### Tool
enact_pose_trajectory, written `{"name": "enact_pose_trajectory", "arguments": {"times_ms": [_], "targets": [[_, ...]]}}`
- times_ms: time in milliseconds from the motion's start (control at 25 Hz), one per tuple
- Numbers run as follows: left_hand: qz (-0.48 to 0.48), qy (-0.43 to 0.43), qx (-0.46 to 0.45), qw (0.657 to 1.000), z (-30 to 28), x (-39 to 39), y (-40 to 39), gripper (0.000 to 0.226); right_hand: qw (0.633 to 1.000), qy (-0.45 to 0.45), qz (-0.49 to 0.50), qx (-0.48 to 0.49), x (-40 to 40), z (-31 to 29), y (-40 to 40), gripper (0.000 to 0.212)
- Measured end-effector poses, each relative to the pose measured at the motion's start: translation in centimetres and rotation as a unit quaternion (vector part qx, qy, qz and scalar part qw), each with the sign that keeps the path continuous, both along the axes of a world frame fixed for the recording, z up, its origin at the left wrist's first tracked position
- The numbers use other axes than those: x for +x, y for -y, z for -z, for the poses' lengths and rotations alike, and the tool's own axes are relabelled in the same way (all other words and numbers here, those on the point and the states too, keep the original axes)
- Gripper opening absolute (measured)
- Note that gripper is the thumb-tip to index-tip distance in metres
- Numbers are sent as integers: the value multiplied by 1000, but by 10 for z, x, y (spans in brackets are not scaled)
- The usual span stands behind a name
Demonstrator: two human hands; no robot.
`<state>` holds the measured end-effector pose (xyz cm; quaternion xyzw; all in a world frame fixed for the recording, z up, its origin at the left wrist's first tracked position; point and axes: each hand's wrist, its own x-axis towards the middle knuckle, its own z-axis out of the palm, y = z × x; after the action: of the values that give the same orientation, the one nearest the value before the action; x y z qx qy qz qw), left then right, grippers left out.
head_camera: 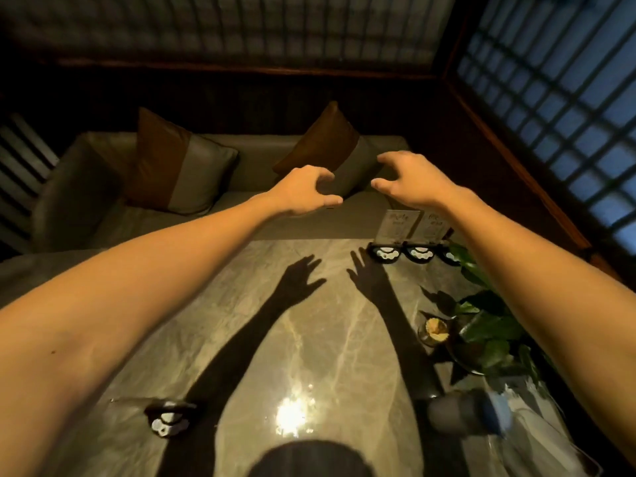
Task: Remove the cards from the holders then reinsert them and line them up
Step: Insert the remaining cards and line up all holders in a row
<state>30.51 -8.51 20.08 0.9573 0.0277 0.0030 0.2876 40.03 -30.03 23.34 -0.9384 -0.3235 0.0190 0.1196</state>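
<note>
Two white printed cards (398, 226) (433, 227) stand upright in black holders with white markings (384, 253) (420, 253) at the far right of the marble table (241, 339). A third holder (450, 255) is partly hidden behind my right arm. Another black holder (169, 416) with no card in it lies near the front left. My left hand (304, 191) and my right hand (409, 182) hover high over the table's far edge, fingers curled and apart, holding nothing. Both are above and left of the cards.
A leafy plant in a glass bowl (481, 335) and a small glass of sticks (434, 332) stand along the right side. A dark cylinder with a blue end (464, 416) and clear plastic lie at front right. A bench with two cushions (179, 166) lies beyond the table.
</note>
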Motion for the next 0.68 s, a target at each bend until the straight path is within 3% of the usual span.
{"name": "enact_pose_trajectory", "arguments": {"times_ms": [200, 680], "targets": [[-29, 68, -23, 997, -9, -108, -49, 71, 998, -1, 0, 62, -99, 15, -57, 74], [-143, 12, -97, 985, 102, -336, -121, 66, 986, -135, -28, 97, -322, 141, -162, 78]]}}
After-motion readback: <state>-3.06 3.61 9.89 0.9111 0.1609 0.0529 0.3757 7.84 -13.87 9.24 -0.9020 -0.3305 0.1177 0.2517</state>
